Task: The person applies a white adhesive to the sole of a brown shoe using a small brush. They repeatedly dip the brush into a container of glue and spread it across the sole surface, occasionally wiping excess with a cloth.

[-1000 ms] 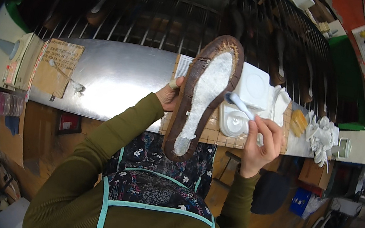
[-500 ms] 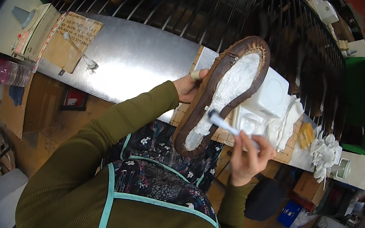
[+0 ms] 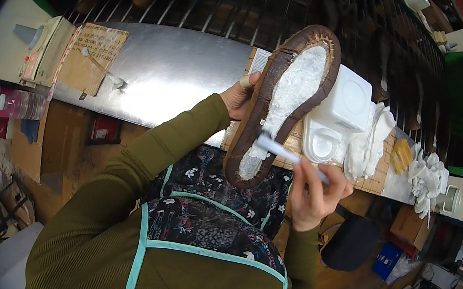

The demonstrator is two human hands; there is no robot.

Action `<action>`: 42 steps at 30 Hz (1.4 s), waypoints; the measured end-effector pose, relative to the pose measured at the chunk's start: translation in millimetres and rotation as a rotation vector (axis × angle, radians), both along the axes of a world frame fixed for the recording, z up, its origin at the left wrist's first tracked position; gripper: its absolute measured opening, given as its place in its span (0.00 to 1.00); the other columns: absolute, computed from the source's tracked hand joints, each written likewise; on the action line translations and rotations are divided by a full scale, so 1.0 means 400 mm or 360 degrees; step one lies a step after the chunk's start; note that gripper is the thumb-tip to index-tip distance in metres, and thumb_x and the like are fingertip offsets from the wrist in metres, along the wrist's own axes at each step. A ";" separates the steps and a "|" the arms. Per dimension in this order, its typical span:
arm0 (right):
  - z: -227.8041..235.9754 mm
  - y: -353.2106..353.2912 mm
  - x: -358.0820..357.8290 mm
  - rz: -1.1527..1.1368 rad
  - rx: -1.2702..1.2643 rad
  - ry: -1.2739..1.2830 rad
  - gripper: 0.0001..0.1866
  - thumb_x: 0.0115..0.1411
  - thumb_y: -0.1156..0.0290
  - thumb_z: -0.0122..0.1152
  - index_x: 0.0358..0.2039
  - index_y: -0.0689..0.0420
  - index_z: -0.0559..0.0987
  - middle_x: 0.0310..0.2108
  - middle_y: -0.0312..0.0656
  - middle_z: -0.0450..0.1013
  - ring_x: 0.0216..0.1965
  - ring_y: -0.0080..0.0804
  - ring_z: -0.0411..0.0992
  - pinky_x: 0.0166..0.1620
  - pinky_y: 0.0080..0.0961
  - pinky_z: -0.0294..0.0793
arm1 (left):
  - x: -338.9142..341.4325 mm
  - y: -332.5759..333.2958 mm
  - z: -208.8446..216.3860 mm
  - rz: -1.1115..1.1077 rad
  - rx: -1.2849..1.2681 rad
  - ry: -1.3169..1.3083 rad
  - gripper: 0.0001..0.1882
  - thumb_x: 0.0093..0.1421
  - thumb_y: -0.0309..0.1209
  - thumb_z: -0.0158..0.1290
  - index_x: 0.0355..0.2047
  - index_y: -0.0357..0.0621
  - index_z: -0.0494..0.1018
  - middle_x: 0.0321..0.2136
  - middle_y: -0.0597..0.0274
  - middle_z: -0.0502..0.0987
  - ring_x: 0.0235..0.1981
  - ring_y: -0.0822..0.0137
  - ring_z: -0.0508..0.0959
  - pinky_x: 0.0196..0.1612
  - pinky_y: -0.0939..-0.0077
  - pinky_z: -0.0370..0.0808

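My left hand [image 3: 240, 96] grips a brown shoe upper [image 3: 247, 123] by its left side, with its underside turned up. A whitish, shiny coating covers the long sunken middle [image 3: 298, 81], and the brown edge folds round it. Between the thumb and fingers of my right hand [image 3: 316, 195] is a pale-handled brush [image 3: 282, 151]. Its blurred head meets the lower, narrow part of the underside. Light tape wraps one digit of my left hand. Just right of the shoe stand a white square container [image 3: 346, 99] and a small white dish [image 3: 321, 145].
White gloves [image 3: 368, 143] and yellow blocks [image 3: 401, 157] lie along the bench to the right. At the left, a second brush [image 3: 115, 81] rests across cardboard [image 3: 93, 56] on the metal bench [image 3: 171, 68]. A rack of metal bars [image 3: 229, 5] holding more shoes runs behind.
The brush has moved slightly down and left along the underside. The shoe sits a little higher in the picture, and the whole view has shifted a bit.
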State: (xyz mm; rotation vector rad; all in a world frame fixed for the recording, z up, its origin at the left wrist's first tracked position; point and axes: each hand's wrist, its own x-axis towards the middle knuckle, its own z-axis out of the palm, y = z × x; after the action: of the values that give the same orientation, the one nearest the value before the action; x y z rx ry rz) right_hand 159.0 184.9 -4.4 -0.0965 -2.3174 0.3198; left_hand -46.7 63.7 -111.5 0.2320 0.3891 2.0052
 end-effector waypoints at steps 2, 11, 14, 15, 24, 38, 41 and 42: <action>0.000 -0.015 0.036 0.0060 -0.0053 -0.0093 0.13 0.42 0.70 0.74 0.32 0.52 0.84 0.32 0.33 0.69 0.33 0.24 0.66 0.41 0.26 0.51 | -0.002 -0.002 0.001 -0.0049 -0.0004 0.0004 0.43 0.45 0.55 0.65 0.55 0.41 0.67 0.51 0.53 0.73 0.53 0.59 0.73 0.59 0.60 0.67; 0.037 0.027 -0.149 -0.0164 -0.0496 0.0058 0.07 0.50 0.74 0.70 0.32 0.57 0.84 0.33 0.38 0.66 0.28 0.24 0.64 0.33 0.20 0.63 | -0.002 -0.003 -0.004 -0.0098 0.0018 0.0011 0.44 0.44 0.55 0.65 0.56 0.42 0.66 0.52 0.54 0.72 0.54 0.60 0.72 0.60 0.60 0.66; 0.060 0.069 -0.221 -0.0236 -0.0519 0.0091 0.07 0.49 0.69 0.70 0.30 0.53 0.84 0.32 0.36 0.67 0.23 0.22 0.63 0.39 0.22 0.58 | -0.005 -0.003 0.004 -0.0097 -0.0020 0.0048 0.45 0.44 0.55 0.65 0.56 0.42 0.66 0.53 0.53 0.72 0.54 0.59 0.72 0.60 0.60 0.66; 0.064 0.089 -0.237 -0.0241 -0.0576 0.0093 0.06 0.50 0.69 0.70 0.30 0.53 0.84 0.33 0.36 0.67 0.23 0.22 0.63 0.39 0.23 0.58 | -0.007 -0.002 0.005 -0.0098 -0.0022 0.0049 0.45 0.44 0.55 0.65 0.56 0.42 0.66 0.53 0.53 0.72 0.53 0.59 0.72 0.60 0.60 0.66; 0.012 0.047 -0.144 -0.0439 0.0165 0.0294 0.09 0.49 0.75 0.71 0.32 0.58 0.83 0.35 0.40 0.65 0.32 0.28 0.67 0.33 0.21 0.68 | -0.006 -0.002 -0.005 -0.0010 0.0001 0.0043 0.46 0.44 0.56 0.65 0.57 0.41 0.65 0.52 0.52 0.72 0.53 0.58 0.73 0.58 0.60 0.69; -0.054 0.005 0.062 0.0367 -0.2746 0.0509 0.04 0.61 0.76 0.55 0.36 0.61 0.73 0.35 0.40 0.69 0.32 0.24 0.62 0.36 0.24 0.62 | -0.016 -0.074 0.199 0.0939 -0.0702 0.0307 0.31 0.63 0.56 0.42 0.53 0.43 0.67 0.42 0.56 0.76 0.36 0.63 0.79 0.39 0.66 0.79; -0.075 0.054 0.059 0.0476 -0.2631 0.0585 0.04 0.61 0.76 0.56 0.36 0.60 0.73 0.37 0.41 0.70 0.32 0.25 0.63 0.35 0.24 0.63 | -0.040 -0.110 0.217 0.0970 -0.1216 0.0877 0.27 0.64 0.52 0.43 0.52 0.44 0.67 0.38 0.56 0.77 0.32 0.62 0.79 0.37 0.65 0.79; -0.071 0.068 0.054 0.0488 -0.2598 0.0650 0.04 0.61 0.76 0.56 0.36 0.60 0.74 0.37 0.41 0.70 0.32 0.25 0.63 0.35 0.24 0.63 | -0.061 -0.109 0.219 0.0956 -0.1407 0.1074 0.25 0.65 0.50 0.43 0.52 0.44 0.67 0.37 0.57 0.77 0.31 0.62 0.79 0.36 0.64 0.79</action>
State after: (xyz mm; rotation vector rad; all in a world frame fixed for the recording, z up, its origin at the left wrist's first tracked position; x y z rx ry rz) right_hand 180.5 212.0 -32.8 -0.4078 -1.1325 2.0439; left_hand -71.1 19.9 -23.7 0.2340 1.8910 2.0485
